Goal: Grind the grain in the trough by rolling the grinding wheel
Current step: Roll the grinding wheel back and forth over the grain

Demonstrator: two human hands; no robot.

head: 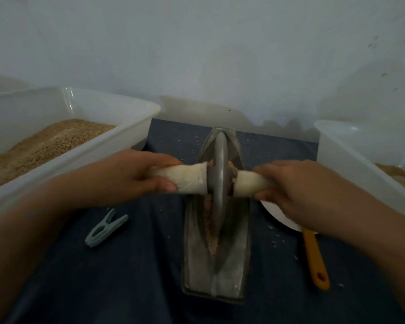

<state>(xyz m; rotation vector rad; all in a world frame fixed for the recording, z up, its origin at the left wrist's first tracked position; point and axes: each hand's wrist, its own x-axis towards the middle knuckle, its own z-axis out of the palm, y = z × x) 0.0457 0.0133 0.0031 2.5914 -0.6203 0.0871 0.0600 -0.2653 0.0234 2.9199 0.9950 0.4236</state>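
The grinding wheel [220, 176], a thin grey metal disc, stands upright in the groove of the boat-shaped metal trough [214, 260], midway between the 2 hands. The left hand [129, 174] wraps its fingers and thumb round the left end of the cloth-wrapped axle handle [187, 178]; the right hand [297, 190] curls round the right end in the same way. Pinkish-brown ground grain [209, 230] lies along the groove on the near side of the wheel, and some clings by the hub. The trough looks dull, scuffed and dusty, and rests on dark blue cloth [126, 265]. A translucent plastic tub [103, 118] at left holds tan grain (coarse and heaped). A grey-green clothespin [105, 228] lies near it. An orange handle [315, 260] pokes out from a white plate [281, 218] under the right wrist.
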